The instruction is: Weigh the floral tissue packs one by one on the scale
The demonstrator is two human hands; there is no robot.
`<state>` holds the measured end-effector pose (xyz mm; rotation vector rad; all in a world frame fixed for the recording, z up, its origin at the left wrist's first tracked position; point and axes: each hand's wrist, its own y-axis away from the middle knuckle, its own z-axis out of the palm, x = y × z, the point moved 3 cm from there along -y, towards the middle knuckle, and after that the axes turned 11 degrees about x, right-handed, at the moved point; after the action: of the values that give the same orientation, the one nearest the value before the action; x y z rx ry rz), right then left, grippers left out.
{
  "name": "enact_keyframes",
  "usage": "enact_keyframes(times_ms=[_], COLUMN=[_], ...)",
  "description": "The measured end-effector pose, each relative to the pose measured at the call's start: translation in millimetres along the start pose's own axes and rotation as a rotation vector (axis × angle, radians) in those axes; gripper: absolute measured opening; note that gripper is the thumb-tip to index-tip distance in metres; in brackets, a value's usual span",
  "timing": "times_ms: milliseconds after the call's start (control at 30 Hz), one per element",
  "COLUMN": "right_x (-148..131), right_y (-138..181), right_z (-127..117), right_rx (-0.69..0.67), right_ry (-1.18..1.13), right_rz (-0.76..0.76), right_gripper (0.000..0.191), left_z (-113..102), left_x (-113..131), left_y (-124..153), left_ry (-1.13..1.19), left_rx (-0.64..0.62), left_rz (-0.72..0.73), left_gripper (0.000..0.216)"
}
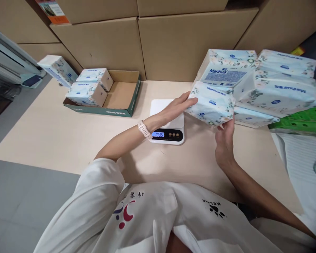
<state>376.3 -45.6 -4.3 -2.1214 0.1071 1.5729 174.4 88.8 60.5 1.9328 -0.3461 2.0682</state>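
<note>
A soft tissue pack (212,103) with a pale floral print is held between both hands just right of a white kitchen scale (168,130). My left hand (173,109) lies with fingers stretched flat against the pack's left end, its wrist over the scale. My right hand (224,135) grips the pack from underneath at its near right corner. The scale's blue display reads 1035. Several more tissue packs (276,89) are stacked right behind the held one.
An open shallow cardboard box (121,100) at the back left holds two tissue packs (91,88); another pack (58,69) lies beside it. Large cardboard cartons (173,42) line the back. A green perforated crate (305,119) and white padded sheets (300,158) sit at right.
</note>
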Motion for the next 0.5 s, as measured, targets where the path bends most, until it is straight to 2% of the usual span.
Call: enact_keyframes(times_ms=[67,133,233,333,433,500], right_x=[8.3,15.8,22.0,20.8,14.8,10.5], right_y=[9.4,16.2,20.2,20.0,18.7,17.8], right_z=[-4.5,-4.1,0.2,2.4,3.4,5.6], right_rx=[0.021,0.033,0.026,0.021,0.001,-0.043], right_ry=[0.028,0.067,0.107,0.136,0.169,0.181], right_rz=[0.015,0.033,0.047,0.029,-0.018,-0.054], right_gripper=[0.082,0.084,0.084,0.075,0.064,0.056], left_z=[9.9,14.3,12.9,6.8,2.5,6.9], left_x=[-2.8,-10.2,-25.0,-32.3,-30.2,-26.7], left_y=[-21.3,-44.2,-77.1,-99.3,-109.5,-112.3], left_ry=[-0.074,-0.135,-0.199,-0.307,-0.61,-0.786], left_rx=[-0.1,-0.139,-0.165,-0.211,-0.164,-0.105], left_rz=[-0.005,-0.025,-0.025,0.055,0.114,0.142], left_gripper=[0.061,0.061,0.06,0.063,0.068,0.067])
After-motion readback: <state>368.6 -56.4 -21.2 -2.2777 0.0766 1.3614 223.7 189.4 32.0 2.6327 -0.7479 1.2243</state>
